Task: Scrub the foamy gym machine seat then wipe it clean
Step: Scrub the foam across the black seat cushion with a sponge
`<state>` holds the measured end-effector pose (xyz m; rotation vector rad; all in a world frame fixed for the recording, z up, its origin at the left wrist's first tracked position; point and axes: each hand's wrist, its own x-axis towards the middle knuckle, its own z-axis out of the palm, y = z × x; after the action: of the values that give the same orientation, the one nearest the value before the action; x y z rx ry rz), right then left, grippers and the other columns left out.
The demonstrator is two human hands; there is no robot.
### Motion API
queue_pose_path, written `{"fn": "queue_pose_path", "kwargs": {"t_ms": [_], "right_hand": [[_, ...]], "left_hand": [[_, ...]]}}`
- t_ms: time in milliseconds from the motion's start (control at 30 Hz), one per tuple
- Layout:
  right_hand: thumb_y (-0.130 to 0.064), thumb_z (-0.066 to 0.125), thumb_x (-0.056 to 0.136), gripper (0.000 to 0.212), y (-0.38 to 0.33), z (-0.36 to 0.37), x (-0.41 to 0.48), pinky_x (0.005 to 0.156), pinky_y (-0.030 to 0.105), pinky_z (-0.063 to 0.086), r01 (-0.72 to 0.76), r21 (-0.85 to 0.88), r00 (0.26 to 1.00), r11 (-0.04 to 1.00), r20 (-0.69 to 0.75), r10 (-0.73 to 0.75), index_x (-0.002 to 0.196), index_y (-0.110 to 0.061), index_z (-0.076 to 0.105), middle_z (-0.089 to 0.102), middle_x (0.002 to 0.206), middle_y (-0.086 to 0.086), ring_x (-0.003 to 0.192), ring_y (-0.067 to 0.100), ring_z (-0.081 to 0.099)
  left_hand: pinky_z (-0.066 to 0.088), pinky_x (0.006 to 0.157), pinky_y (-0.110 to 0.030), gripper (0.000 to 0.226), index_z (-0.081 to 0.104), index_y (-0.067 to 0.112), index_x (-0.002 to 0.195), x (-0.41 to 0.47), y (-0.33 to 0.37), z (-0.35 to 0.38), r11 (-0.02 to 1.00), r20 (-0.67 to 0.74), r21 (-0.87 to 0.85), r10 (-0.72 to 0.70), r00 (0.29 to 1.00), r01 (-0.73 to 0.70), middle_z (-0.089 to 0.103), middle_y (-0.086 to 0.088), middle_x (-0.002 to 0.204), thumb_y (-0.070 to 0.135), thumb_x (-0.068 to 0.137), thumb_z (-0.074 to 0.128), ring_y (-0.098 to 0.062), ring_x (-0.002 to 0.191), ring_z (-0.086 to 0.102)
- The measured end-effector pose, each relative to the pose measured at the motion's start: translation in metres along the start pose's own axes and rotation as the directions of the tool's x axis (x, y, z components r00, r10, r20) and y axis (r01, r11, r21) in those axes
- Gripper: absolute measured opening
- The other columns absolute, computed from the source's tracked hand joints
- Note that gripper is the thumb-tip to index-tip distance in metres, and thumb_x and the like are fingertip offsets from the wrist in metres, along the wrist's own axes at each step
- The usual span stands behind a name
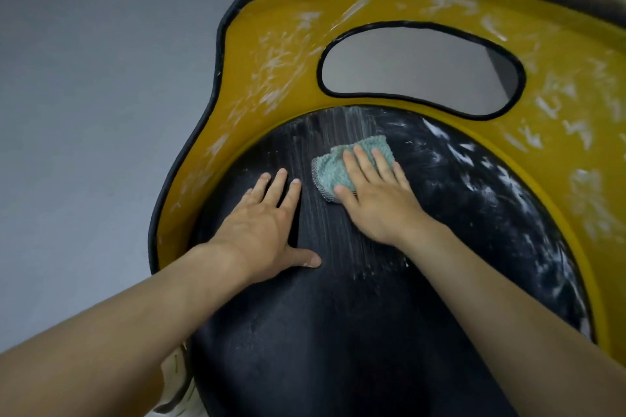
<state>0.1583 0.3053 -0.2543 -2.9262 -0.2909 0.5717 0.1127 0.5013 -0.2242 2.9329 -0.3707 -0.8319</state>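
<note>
Foam-streaked black seat [338,332], yellow-rimmed, with a teal cloth [330,170] under the right hand [376,201], left hand [266,225] flat beside

A single head-worn camera looks forward and steeply down from close above the black seat pad [338,332], its yellow surround [237,95] beyond.

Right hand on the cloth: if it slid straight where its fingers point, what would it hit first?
The right hand would probably meet the yellow rim below the oval hole, after more foamy black seat.
</note>
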Motion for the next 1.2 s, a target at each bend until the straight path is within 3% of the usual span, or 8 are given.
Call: {"fn": "queue_pose_path", "kwargs": {"t_ms": [200,367,533,700,833,900,1033,1200], "right_hand": [[-0.053,0.011,0.107,0.065,0.055,-0.019,0.025,0.125,0.045,-0.009,-0.196,-0.058,0.980,0.979,-0.040,0.194,0.161,-0.024,-0.013,-0.019,0.169,-0.002,0.155,0.023,-0.016],[-0.051,0.010,0.106,0.069,0.038,-0.025,0.070,0.125,0.049,-0.009,-0.293,-0.063,0.955,0.954,-0.061,0.289,0.162,-0.016,-0.010,-0.016,0.169,0.005,0.155,0.031,-0.014],[-0.048,0.012,0.106,0.068,-0.025,-0.022,0.089,0.124,0.052,-0.011,-0.126,-0.138,0.991,0.982,-0.066,0.117,0.161,-0.014,-0.009,-0.014,0.170,0.007,0.155,0.033,-0.015],[-0.047,0.018,0.108,0.065,-0.103,0.000,0.067,0.124,0.049,-0.013,0.283,-0.080,0.958,0.956,-0.015,-0.285,0.163,-0.018,-0.001,-0.008,0.171,0.001,0.155,0.025,-0.017],[-0.048,0.018,0.108,0.062,-0.084,-0.002,0.071,0.125,0.043,-0.013,0.326,-0.022,0.945,0.945,-0.001,-0.326,0.163,-0.027,-0.003,-0.011,0.170,-0.008,0.154,0.015,-0.019],[-0.047,0.016,0.109,0.062,-0.065,-0.008,0.074,0.125,0.045,-0.012,0.268,-0.025,0.963,0.963,0.003,-0.268,0.162,-0.027,-0.007,-0.014,0.169,-0.008,0.154,0.016,-0.020],[-0.046,0.013,0.108,0.062,0.015,-0.024,0.071,0.124,0.052,-0.011,-0.011,-0.050,0.997,0.999,-0.079,0.007,0.162,-0.024,-0.008,-0.015,0.170,-0.004,0.155,0.020,-0.016],[-0.049,0.009,0.107,0.064,0.116,-0.027,0.021,0.123,0.053,-0.013,-0.291,-0.071,0.953,0.954,-0.110,0.283,0.162,-0.023,-0.010,-0.014,0.170,-0.002,0.156,0.023,-0.012]], "left_hand": [[0.001,0.127,-0.042,0.115,-0.021,0.022,0.158,-0.011,-0.009,0.014,0.999,-0.052,0.018,0.039,0.998,-0.038,-0.029,-0.006,0.164,0.082,0.084,0.045,-0.024,0.153,-0.022],[-0.001,0.127,-0.041,0.112,-0.022,0.026,0.157,-0.014,-0.022,0.025,0.995,-0.109,0.022,0.096,0.989,-0.094,-0.030,-0.006,0.163,0.085,0.084,0.039,-0.022,0.152,-0.025],[-0.003,0.127,-0.042,0.111,-0.023,0.026,0.157,-0.011,-0.021,0.026,0.994,-0.099,0.030,0.108,0.989,-0.105,-0.032,-0.007,0.163,0.083,0.085,0.041,-0.023,0.151,-0.026],[-0.005,0.126,-0.042,0.109,-0.014,0.026,0.160,-0.010,-0.022,0.028,0.992,-0.126,0.005,0.125,0.984,-0.125,-0.023,-0.007,0.166,0.084,0.085,0.040,-0.023,0.151,-0.028],[-0.003,0.127,-0.042,0.111,-0.019,0.026,0.158,-0.011,-0.019,0.024,0.994,-0.087,0.025,0.110,0.990,-0.109,-0.029,-0.007,0.164,0.083,0.085,0.041,-0.022,0.150,-0.030],[-0.003,0.127,-0.042,0.114,-0.025,0.026,0.156,-0.009,-0.016,0.019,0.995,-0.045,0.053,0.092,0.995,-0.090,-0.033,-0.008,0.162,0.084,0.084,0.041,-0.023,0.150,-0.029],[-0.004,0.127,-0.043,0.119,-0.025,0.027,0.156,0.000,-0.007,0.010,0.997,-0.003,0.047,0.055,0.998,-0.055,-0.034,-0.007,0.161,0.085,0.080,0.046,-0.024,0.151,-0.027],[-0.005,0.125,-0.043,0.122,-0.023,0.029,0.157,0.021,0.011,0.003,0.998,-0.025,0.033,0.054,0.998,-0.053,-0.031,-0.007,0.163,0.088,0.077,0.047,-0.027,0.152,-0.025]]}}
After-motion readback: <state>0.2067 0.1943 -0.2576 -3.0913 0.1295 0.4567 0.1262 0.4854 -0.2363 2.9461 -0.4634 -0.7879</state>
